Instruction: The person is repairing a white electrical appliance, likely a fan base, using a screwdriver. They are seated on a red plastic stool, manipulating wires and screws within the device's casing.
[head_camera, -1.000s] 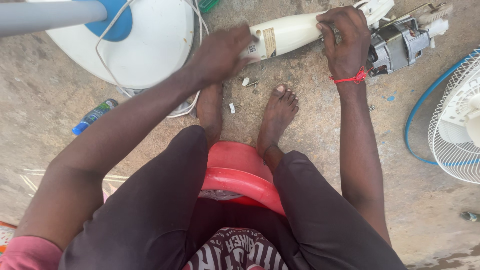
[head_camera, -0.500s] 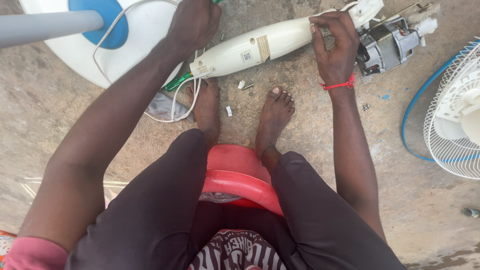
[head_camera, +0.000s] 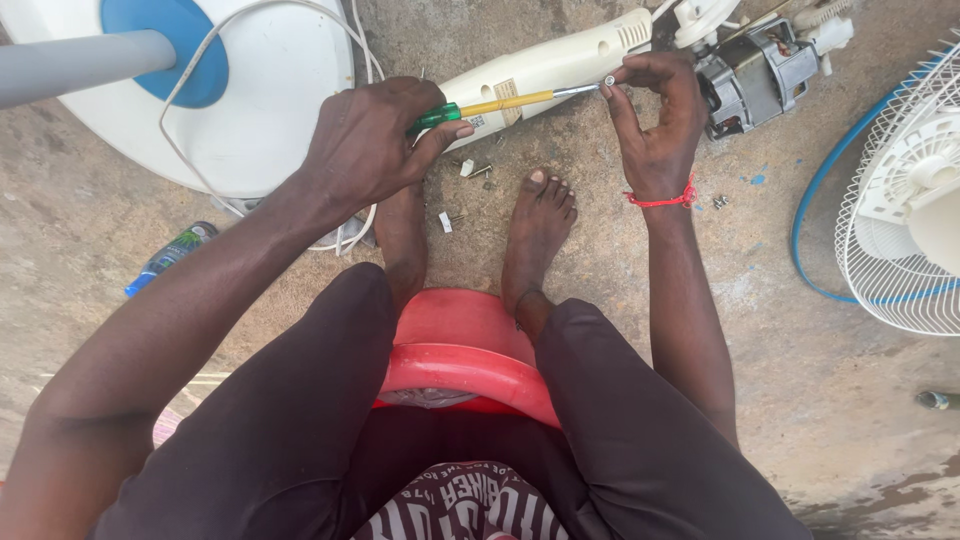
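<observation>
My left hand (head_camera: 375, 140) grips a screwdriver (head_camera: 500, 102) with a green and yellow handle, its shaft pointing right. My right hand (head_camera: 655, 115) pinches a small screw (head_camera: 608, 80) at the screwdriver's tip. Both are held above a cream plastic fan housing (head_camera: 555, 62) that lies on the concrete ground. A bare electric fan motor (head_camera: 755, 65) sits at the housing's right end. A red thread bracelet circles my right wrist.
A round white fan base (head_camera: 270, 110) with a blue centre and grey pole lies at top left, a white cable looping over it. A white fan guard (head_camera: 905, 230) with blue trim is at right. Loose screws (head_camera: 470, 170) lie by my bare feet. I sit on a red stool (head_camera: 465, 355).
My left hand came off the housing and now holds the screwdriver. My right hand moved from gripping the housing to pinching a screw at the screwdriver's tip.
</observation>
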